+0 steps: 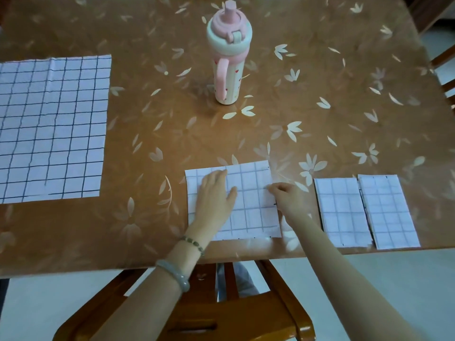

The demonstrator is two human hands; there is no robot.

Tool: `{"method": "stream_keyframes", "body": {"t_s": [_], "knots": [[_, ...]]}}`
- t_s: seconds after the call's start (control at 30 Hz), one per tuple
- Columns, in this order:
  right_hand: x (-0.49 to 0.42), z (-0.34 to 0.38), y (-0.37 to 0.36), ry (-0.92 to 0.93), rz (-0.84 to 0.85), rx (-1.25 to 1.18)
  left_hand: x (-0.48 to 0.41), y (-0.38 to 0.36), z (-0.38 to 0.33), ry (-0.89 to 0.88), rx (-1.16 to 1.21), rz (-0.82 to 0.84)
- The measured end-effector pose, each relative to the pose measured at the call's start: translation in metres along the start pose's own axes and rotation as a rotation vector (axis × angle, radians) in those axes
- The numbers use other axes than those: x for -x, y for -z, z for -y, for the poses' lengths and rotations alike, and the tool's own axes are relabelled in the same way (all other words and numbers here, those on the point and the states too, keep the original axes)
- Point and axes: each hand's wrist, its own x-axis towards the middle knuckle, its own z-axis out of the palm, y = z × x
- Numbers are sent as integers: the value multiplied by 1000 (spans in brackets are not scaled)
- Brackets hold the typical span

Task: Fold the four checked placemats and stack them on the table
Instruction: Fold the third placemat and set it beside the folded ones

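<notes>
My left hand [216,193] lies flat, fingers straight and spread, pressing down on the half-folded placemat [251,215] at the near edge of the bench [320,99] in front of me. My right hand [286,199] is at that placemat's right edge, fingers curled in and pinching the edge. To the right, two placemats already folded into narrow strips lie side by side with their long edges meeting: the nearer folded placemat [342,212] and the outer folded placemat [390,212]. Far to the left, well apart, the unfolded placemat [51,129] lies spread flat. A pink-and-white water bottle [229,60] stands upright toward the back. A wooden chair [246,316] sits below me.
</notes>
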Motion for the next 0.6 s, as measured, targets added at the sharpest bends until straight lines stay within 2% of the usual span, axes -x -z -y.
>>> {"method": "stream_keyframes", "body": {"t_s": [0.07, 0.23, 0.53, 0.6], "knots": [[-1, -2, -4, 1, -38, 109, -1, 0, 30, -32, -191, -49], [-1, -1, -11, 58, -67, 254, -3, -11, 68, -71, -477, 1], [-9, -16, -16, 108, -105, 330, -5, -30, 85, -49, -525, 34], [-8, -19, -17, 289, -207, 538, -5, -32, 86, -46, -521, 24]]}}
